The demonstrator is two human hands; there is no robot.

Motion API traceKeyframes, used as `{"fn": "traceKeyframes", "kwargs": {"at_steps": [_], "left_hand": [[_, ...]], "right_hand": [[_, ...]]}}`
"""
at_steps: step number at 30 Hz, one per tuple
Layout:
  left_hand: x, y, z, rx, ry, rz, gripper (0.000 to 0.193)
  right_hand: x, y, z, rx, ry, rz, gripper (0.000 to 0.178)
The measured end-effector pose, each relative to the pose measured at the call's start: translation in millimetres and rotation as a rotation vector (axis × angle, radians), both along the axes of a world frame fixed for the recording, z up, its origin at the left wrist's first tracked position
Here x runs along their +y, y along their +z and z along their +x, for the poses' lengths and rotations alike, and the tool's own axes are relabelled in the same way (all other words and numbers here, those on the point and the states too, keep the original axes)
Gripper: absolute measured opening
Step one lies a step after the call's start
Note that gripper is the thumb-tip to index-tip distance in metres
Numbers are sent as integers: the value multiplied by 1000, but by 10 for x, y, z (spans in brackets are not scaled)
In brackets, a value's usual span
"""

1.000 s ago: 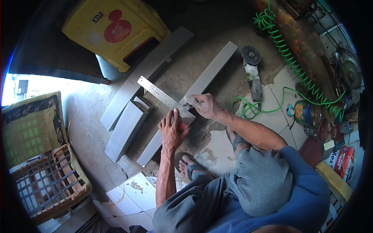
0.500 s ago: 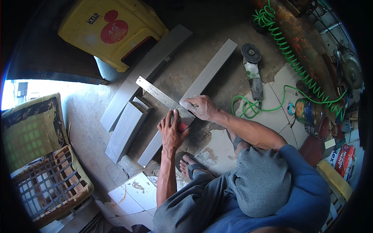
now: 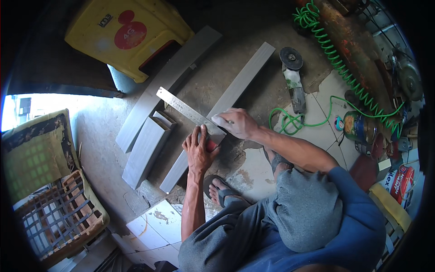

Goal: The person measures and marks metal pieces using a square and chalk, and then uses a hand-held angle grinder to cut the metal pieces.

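A long grey metal tube (image 3: 244, 75) lies slantwise on the floor before me. Across it rests the steel blade of a try square (image 3: 181, 107), whose red part shows under my left hand (image 3: 199, 152). That hand grips the square, with its fingertips pressing near the blade. Just right of the blade, over the tube, is my right hand (image 3: 236, 124), its fingers pinched together. Whatever sits in that pinch is too small or hidden to make out.
More grey metal tubes (image 3: 145, 152) lie to the left. An angle grinder (image 3: 293, 84) rests on the right, near a coiled green hose (image 3: 333, 59). A yellow plastic chair (image 3: 158, 22) stands at the far left, and a worn chair frame (image 3: 59, 213) at the near left.
My right hand has moved slightly right, a little off the square's blade. My left hand keeps its grip on the square. The whole view has shifted slightly.
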State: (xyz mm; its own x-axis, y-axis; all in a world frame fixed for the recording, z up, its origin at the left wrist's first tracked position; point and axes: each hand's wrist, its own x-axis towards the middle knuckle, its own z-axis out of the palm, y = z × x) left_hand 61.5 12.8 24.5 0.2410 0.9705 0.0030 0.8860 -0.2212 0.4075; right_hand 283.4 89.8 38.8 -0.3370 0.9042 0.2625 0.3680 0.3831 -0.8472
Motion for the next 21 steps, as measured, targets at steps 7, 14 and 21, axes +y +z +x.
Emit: {"fn": "traceKeyframes", "kwargs": {"at_steps": [7,14,21], "left_hand": [[-39,19,-52,22,13,10,103],[-82,39,4,35,18,25,105],[-102,70,-342,-160,164,-164,104]], "right_hand": [[-234,126,148,-194,77,-179,36],[-484,-239,50,-102,-32,-657,62],[-451,-484,416,250,132,-840,38]]}}
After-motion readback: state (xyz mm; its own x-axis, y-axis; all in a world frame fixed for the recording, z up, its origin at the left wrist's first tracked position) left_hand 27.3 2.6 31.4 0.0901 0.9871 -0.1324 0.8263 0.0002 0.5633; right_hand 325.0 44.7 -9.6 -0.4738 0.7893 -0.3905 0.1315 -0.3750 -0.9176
